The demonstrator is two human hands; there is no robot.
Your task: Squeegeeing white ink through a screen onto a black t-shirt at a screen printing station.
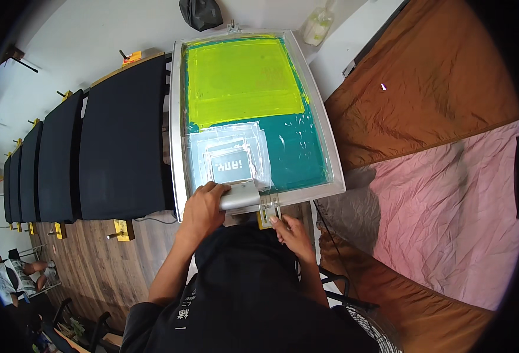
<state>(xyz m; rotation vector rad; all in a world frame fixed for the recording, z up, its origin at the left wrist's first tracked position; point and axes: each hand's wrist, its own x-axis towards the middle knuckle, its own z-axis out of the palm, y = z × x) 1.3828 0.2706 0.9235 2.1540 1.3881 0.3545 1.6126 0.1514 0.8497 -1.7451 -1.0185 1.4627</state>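
A screen-printing frame (334,147) with a pale metal rim lies in front of me. Its mesh is teal, with a large bright yellow-green area on the far part and grey tape around a small printed window at the near left. My left hand (203,209) is closed around one end of a silver squeegee (241,196), which rests along the frame's near edge. To its right, my right hand (292,234) pinches a metal bracket (269,213) fixed to that same edge. The underside of the frame is hidden.
Several black-covered printing boards (124,141) on yellow supports (122,230) run in a row to the left. Brown and pink cloth (430,194) drapes at the right. A black bag (201,14) hangs beyond the frame. A seated person (27,273) is at the far left.
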